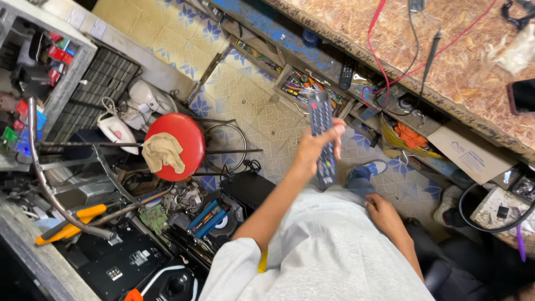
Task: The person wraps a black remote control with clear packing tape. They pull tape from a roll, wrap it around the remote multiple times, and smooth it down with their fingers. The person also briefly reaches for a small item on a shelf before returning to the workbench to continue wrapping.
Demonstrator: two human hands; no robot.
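1. Chipboard workbench (446, 72) fills the upper right of the frame, with red and black wires (379, 56) trailing over its edge and a dark phone (523, 96) at the far right.
2. Patterned floor tiles (245, 95) run through the upper middle, between the bench and the clutter on the left.
3. Grey cloth over the person's lap (329, 245) takes up the lower middle.
4. Black electronic boxes (125, 265) and loose parts crowd the lower left, with an orange-handled tool (69, 226) lying among bent metal tubing.
5. Red round stool (173, 146) stands left of centre, a tan rag (163, 151) draped on its seat.
6. Long dark remote control (322, 136) sits at the centre of the frame, held up above the floor tiles and pointing toward the upper edge.
7. Left hand (315, 147) is closed around the remote's middle, fingers wrapped over its front and the arm stretched out from the lower middle.
8. Right hand (383, 212) lies on the lap to the lower right of the remote, fingers loosely curled and holding nothing that shows.
9. As a judgement, the step in hand is lifting the remote for handling or inspection; any next move calls for a firm one-handed grip or the resting hand coming up in support.
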